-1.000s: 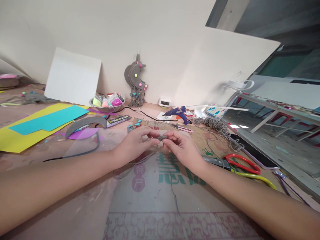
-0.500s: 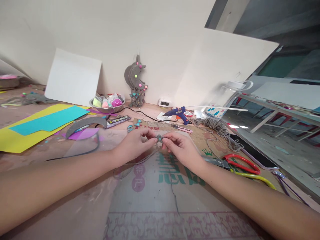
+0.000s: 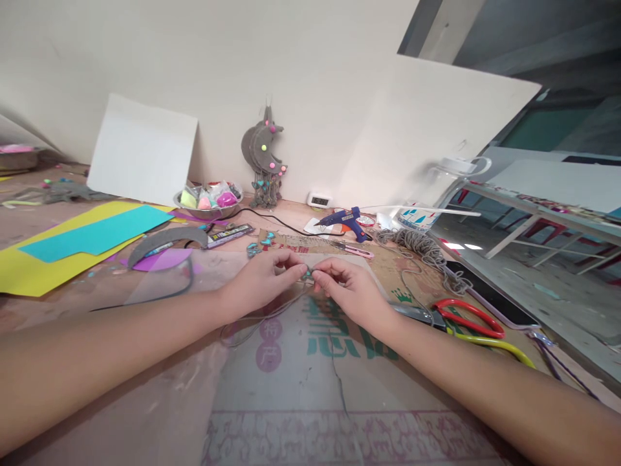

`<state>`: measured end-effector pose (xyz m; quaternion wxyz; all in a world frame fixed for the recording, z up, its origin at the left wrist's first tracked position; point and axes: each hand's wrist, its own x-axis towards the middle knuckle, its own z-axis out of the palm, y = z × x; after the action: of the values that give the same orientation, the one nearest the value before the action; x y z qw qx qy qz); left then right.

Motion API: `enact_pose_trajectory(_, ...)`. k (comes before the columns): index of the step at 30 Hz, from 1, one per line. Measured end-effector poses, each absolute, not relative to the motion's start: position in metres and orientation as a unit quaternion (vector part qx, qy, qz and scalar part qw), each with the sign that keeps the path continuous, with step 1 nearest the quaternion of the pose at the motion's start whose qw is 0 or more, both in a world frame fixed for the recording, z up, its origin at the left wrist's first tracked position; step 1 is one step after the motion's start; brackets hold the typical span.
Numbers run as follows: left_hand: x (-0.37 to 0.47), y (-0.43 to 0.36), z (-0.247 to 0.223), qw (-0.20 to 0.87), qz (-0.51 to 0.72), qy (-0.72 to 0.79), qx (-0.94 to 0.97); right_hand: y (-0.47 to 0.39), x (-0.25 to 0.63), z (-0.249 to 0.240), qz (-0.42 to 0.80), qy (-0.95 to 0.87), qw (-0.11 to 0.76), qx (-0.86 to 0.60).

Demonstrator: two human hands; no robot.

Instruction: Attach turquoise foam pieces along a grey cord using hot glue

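Observation:
Pinched between my two hands is a small grey-and-teal ornament (image 3: 308, 273), mostly covered by the fingertips. My left hand (image 3: 269, 278) grips its left side with thumb and forefinger. On the other side, my right hand (image 3: 342, 281) is closed on it the same way. Thin grey yarn (image 3: 262, 317) trails from the fingers down to the left, over the plastic-covered cardboard (image 3: 291, 388). Similar teal-and-grey pieces (image 3: 259, 243) lie just beyond my left hand.
A blue glue gun (image 3: 356, 225), a pink-handled cutter (image 3: 356, 250) and a heap of grey yarn (image 3: 420, 249) lie behind. Large scissors (image 3: 470, 320) and a phone (image 3: 490, 294) are at right. A bowl of clay packets (image 3: 208, 202) and a grey moon ornament (image 3: 264, 152) stand at the back.
My fingertips have closed in over the small ornament, so less of it shows. The right thumb and forefinger have shifted slightly left. Everything else stays put.

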<state>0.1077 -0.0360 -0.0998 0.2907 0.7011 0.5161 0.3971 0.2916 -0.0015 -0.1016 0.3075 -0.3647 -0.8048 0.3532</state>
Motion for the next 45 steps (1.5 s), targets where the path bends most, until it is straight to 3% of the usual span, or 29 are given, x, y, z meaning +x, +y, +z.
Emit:
enact_pose_trajectory(9, 0.109, -0.035, -0.100, 0.320, 0.395, 0.515, 0.690, -0.002, 0.292, -0.099, 0.370, -0.794, 0.323, -0.358)
enact_pose_trajectory(17, 0.110, -0.037, -0.096, 0.322, 0.407, 0.538, 0.664, 0.007, 0.300, -0.087, 0.257, -0.838, 0.314, -0.365)
enact_pose_trajectory(24, 0.109, -0.035, -0.102, 0.384, 0.436, 0.499, 0.643, 0.046, 0.340, -0.054, -0.009, -0.892, 0.182, -0.415)
enact_pose_trajectory(32, 0.112, -0.037, -0.101, 0.502, 0.441, 0.430, 0.606, 0.086, 0.361, -0.090, -0.081, -0.895, 0.089, -0.430)
enact_pose_trajectory(37, 0.110, -0.035, -0.102, 0.555, 0.459, 0.390, 0.573, 0.086, 0.358, -0.101, -0.116, -0.898, 0.118, -0.407)
enact_pose_trajectory(45, 0.110, -0.031, -0.107, 0.536, 0.458, 0.390, 0.593, 0.084, 0.355, -0.103, -0.168, -0.902, 0.081, -0.388)
